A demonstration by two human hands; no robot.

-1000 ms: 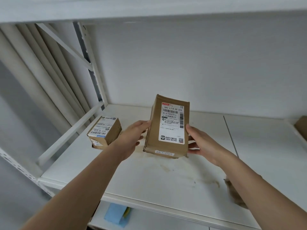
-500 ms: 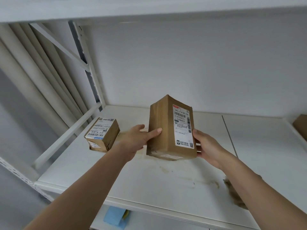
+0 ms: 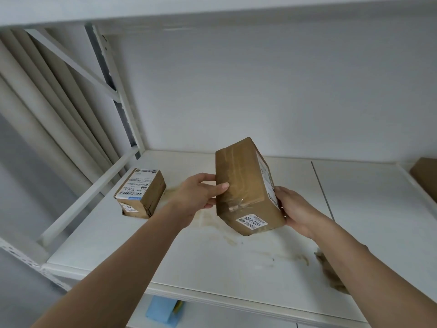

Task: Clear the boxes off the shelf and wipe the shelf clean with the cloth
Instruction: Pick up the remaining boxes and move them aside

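Left hand: your left hand (image 3: 197,192) reaches in from the lower left with the forearm stretched forward; the thumb lies across the taped face of the large box (image 3: 246,185) and the fingers curl behind its left edge, gripping it.
Right hand: your right hand (image 3: 296,210) comes in from the lower right, palm turned inward, fingers wrapped round the box's lower right edge beside the label side.
Hold: both hands grip the large box between them.
Large box: brown cardboard, tilted, top leaning away to the right, lifted clear of the shelf (image 3: 212,261); a small white sticker shows on its near lower face.
Small box: the small box (image 3: 140,192) rests on the shelf at the left, just beside the side rail, apart from your left hand.
Third box: a brown box (image 3: 425,176) shows partly at the right edge of the frame.
Shelf surface: white, with brown stains (image 3: 293,258) below and to the right of the held box.
Lower level: a blue cloth (image 3: 163,310) lies beneath the shelf's front edge.
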